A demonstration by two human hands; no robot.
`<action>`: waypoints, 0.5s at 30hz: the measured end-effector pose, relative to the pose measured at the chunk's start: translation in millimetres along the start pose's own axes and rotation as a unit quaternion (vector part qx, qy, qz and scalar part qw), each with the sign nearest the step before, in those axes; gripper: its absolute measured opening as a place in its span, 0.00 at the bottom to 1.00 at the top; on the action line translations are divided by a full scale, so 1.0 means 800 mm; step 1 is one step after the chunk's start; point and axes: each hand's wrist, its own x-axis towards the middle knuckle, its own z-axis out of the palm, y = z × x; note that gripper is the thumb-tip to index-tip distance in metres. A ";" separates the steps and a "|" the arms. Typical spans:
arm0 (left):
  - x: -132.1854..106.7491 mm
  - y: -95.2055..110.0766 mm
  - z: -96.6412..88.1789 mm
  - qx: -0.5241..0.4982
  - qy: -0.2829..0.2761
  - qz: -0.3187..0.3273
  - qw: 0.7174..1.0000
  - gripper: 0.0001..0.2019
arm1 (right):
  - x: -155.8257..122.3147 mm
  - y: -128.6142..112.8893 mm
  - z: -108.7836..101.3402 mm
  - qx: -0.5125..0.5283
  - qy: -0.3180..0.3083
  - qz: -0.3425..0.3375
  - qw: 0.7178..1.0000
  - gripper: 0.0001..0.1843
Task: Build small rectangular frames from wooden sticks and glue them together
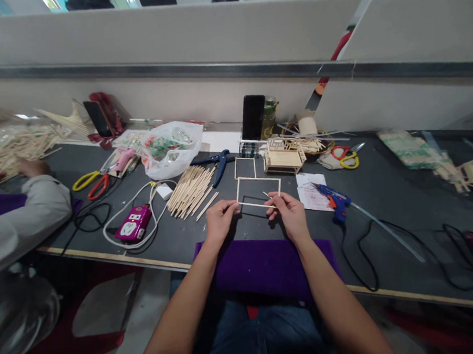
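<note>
Between my two hands I hold up a small rectangular frame of thin wooden sticks (258, 178), tilted above the dark table. My left hand (221, 217) pinches its near left corner. Closed on the near right corner is my right hand (287, 210), and a short stick (267, 195) pokes out from its fingers. Behind the held frame lies a second stick frame (244, 159). A pile of wooden sticks (191, 191) is spread to the left. To the right, a blue glue gun (335, 200) rests by a printed paper (311, 188).
A stick-built model (283, 157) stands at the back beside a propped phone (253, 116). Blue cutters (220, 167), a white plastic bag (172, 146) and a purple power socket (132, 224) with looped cable are on the left. A co-worker's sleeve (7, 230) shows at far left. Red-yellow scissors (344, 156) lie right.
</note>
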 end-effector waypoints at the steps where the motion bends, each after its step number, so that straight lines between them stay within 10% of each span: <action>1: 0.000 0.000 0.000 0.003 0.000 0.000 1.000 0.06 | 0.000 0.000 0.000 0.000 -0.001 0.001 1.000 0.19; 15: 0.004 -0.013 -0.008 0.142 -0.015 0.041 0.989 0.09 | 0.017 0.018 -0.025 -0.121 0.016 0.013 0.992 0.24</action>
